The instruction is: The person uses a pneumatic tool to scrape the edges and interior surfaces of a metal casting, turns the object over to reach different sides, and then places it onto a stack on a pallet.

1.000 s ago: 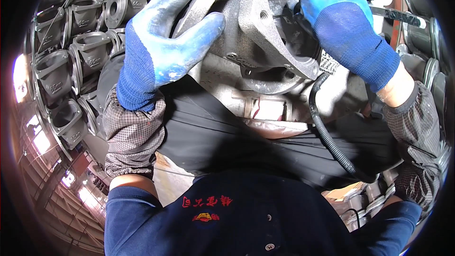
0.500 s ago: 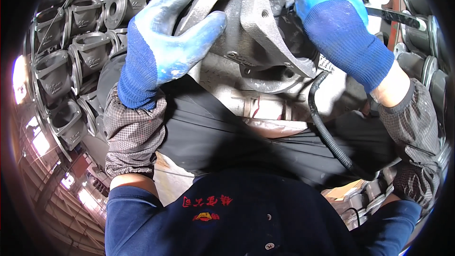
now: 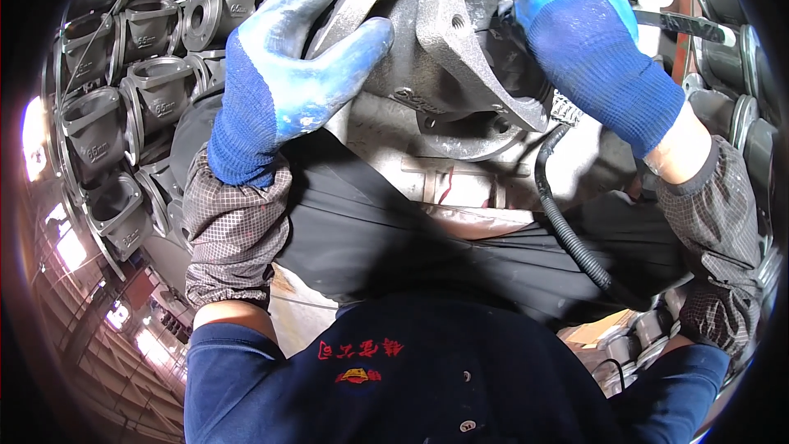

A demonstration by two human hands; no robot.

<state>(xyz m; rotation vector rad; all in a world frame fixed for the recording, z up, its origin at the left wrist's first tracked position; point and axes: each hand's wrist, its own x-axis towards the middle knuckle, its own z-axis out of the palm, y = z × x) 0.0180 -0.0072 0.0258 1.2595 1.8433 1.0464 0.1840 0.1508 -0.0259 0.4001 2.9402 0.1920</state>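
Grey casting (image 3: 460, 57) between left-hand grip (image 3: 288, 74) and right hand (image 3: 592, 57).

At the top centre of the frame, a grey metal casting (image 3: 444, 57) with a bolted flange is held up close. The left hand (image 3: 288, 74), in a blue glove, wraps the casting's left side, thumb pressed against the body. The right hand (image 3: 592, 57), also gloved in blue, holds a dark tool (image 3: 682, 26) at the casting's round opening at the upper right. A black ribbed hose (image 3: 571, 238) curves down the right of the frame. Similar grey castings (image 3: 123, 107) are stacked along the left edge.
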